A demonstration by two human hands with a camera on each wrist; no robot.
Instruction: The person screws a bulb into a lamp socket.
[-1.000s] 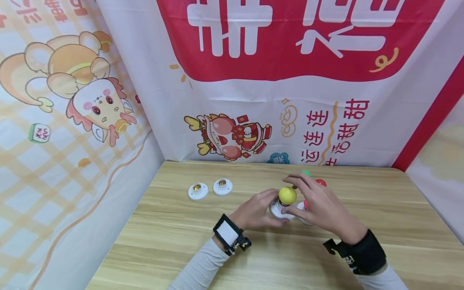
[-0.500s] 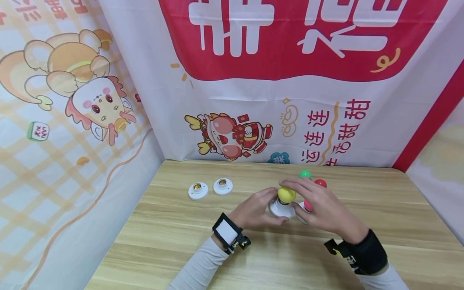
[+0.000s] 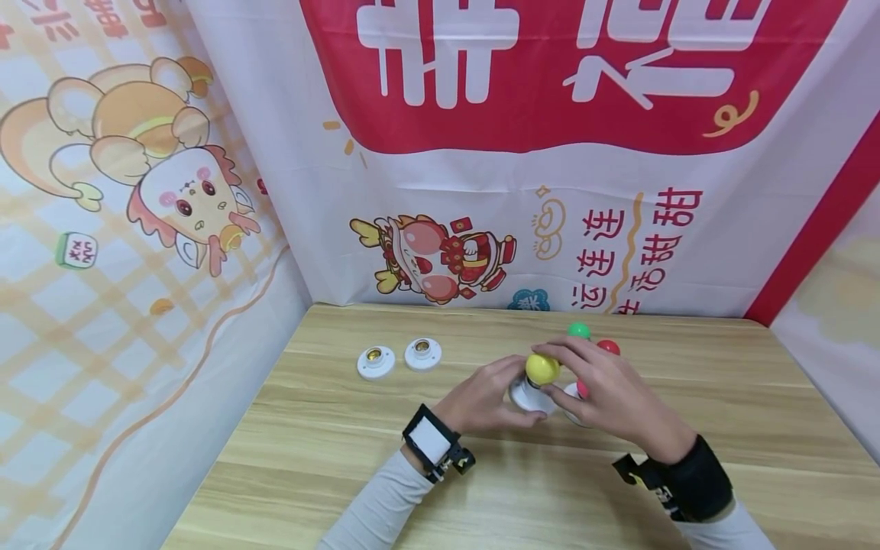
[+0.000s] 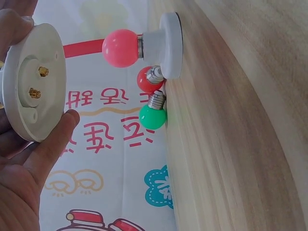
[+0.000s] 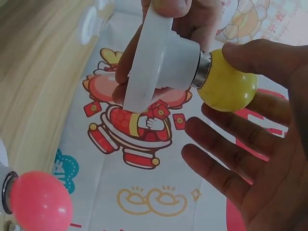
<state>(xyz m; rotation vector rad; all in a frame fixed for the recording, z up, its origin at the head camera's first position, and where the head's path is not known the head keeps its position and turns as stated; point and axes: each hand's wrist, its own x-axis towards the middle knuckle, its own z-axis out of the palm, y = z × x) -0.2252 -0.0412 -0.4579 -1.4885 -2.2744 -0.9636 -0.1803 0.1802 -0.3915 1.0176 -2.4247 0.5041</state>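
Note:
My left hand [image 3: 484, 401] grips the rim of a white round lamp socket [image 5: 180, 62], held above the table. In the left wrist view the socket's underside [image 4: 50, 89] shows brass screws. A yellow light bulb [image 5: 228, 84] sits in the socket's mouth, part of its metal base still visible. My right hand [image 3: 608, 389] holds this bulb between thumb and index finger, the other fingers spread apart from it. Just beyond, a pink-red bulb [image 4: 120, 48] stands in another white socket [image 4: 171, 45] on the table, partly hidden by my right hand in the head view.
Loose green [image 3: 579, 330] and red [image 3: 608, 347] bulbs lie on the wooden table [image 3: 330, 466] behind my right hand. To the left stand two bulbless white sockets, one [image 3: 375, 362] beside the other [image 3: 422, 354]. A printed cloth [image 3: 440, 176] hangs along the table's back edge.
My right fingers shift round the yellow bulb, closing over its top half a second ago and now drawn back along its side. The left hand and socket stay nearly in place.

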